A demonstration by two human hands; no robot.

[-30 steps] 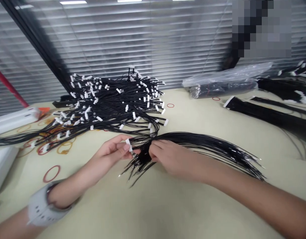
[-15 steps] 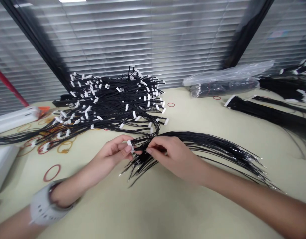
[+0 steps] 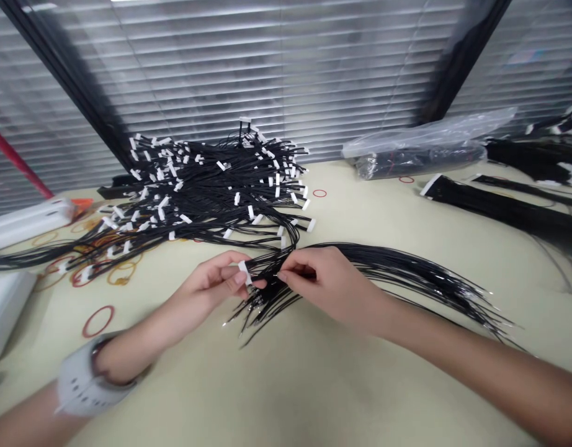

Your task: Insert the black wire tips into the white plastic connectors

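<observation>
The left hand grips a connector; near it, the right hand pinches a wire. Cables lie heaped by the far edge of the table.

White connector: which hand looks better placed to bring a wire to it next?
Probably the right hand: it is pinched among the black wires, close to the white connector. The left hand is occupied holding that connector.

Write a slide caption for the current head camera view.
Left hand holding a white connector, right hand pinching at loose black wires, with a pile of white-ended black cables behind.
</observation>
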